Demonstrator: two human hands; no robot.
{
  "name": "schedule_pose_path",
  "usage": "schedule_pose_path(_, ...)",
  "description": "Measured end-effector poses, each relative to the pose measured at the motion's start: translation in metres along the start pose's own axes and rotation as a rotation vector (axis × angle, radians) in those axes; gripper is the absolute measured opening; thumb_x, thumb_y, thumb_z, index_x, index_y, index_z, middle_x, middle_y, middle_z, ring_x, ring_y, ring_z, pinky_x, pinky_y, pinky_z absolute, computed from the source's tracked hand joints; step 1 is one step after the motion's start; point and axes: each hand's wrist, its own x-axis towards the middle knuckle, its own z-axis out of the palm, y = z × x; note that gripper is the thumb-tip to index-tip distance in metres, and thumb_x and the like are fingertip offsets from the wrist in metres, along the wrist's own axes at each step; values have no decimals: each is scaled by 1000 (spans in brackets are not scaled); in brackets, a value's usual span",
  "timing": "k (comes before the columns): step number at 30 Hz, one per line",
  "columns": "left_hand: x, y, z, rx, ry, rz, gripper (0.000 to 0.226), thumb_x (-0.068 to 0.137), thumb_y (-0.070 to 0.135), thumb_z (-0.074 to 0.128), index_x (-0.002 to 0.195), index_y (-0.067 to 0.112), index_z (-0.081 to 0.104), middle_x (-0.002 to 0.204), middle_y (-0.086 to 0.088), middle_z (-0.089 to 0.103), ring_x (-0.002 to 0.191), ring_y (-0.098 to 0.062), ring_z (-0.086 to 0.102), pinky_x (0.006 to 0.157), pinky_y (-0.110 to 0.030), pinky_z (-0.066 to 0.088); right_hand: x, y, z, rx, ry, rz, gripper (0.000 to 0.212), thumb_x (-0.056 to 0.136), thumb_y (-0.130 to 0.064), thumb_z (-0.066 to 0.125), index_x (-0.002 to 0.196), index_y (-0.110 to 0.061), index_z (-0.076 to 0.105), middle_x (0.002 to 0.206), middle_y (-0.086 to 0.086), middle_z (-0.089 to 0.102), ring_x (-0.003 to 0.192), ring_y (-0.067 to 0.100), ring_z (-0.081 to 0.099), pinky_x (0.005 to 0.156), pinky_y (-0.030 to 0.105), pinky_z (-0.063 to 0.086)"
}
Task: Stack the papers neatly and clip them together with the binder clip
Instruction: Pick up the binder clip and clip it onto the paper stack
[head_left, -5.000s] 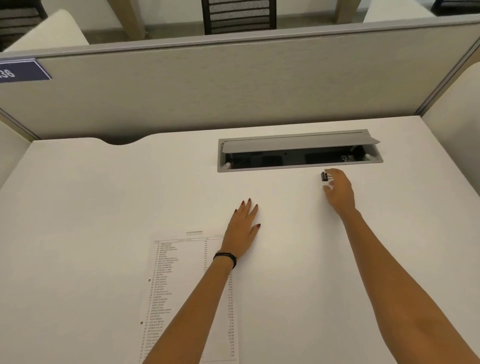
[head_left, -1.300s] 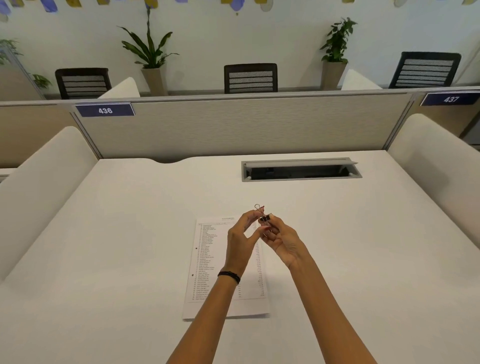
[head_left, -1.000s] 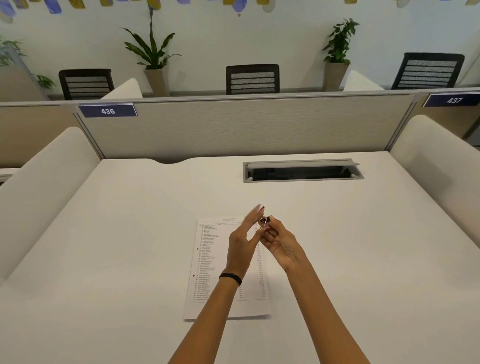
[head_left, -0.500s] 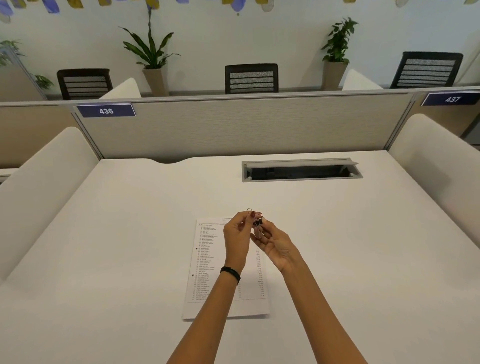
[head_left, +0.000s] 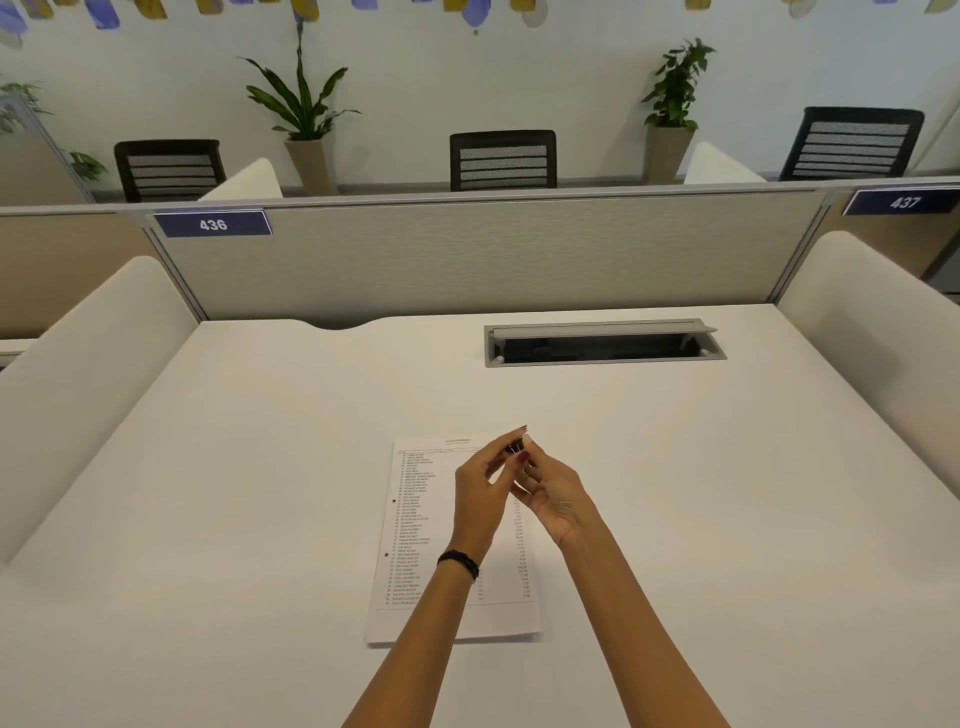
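Two signs (head_left: 213, 224) — "436" ("437" rightward)

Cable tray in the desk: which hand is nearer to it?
Right, narrowly. The right hand sits below the cable tray, under its left part; the left hand is beside it, further left. Both pinch the binder clip above the papers.

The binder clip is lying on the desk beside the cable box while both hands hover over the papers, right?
No. The binder clip is pinched between the fingers of both hands, left hand and right hand, above the papers; the head view shows it.
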Motion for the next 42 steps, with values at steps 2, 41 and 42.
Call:
schedule_pose_path(2,1,-1,-2,16,8,-6,26,90,13,57,110,27,65,106,9,69,102,-3,64,90,-19,50,0,1,1,-25,1,-4,15,82,-22,65,83,-8,70,90,11,69,86,22,66,76,31,54)
schedule_pose_path(41,53,-51,-21,-294,275,-466,16,89,26,58,102,25,69,104,6,70,100,-10,61,82,-26,49,83,21,7,-519,-61,-238,13,74,-14,75,85,-20,72,86,4,74,83,16,70,78,23,56)
schedule_pose_path(42,56,-56,-27,-231,291,-446,16,89,27,58,100,27,69,105,8,69,101,-9,60,85,-27,49,87,25,8,-519,-56,-227,13,74,-13,75,85,-20,72,87,3,74,83,17,70,79,24,56)
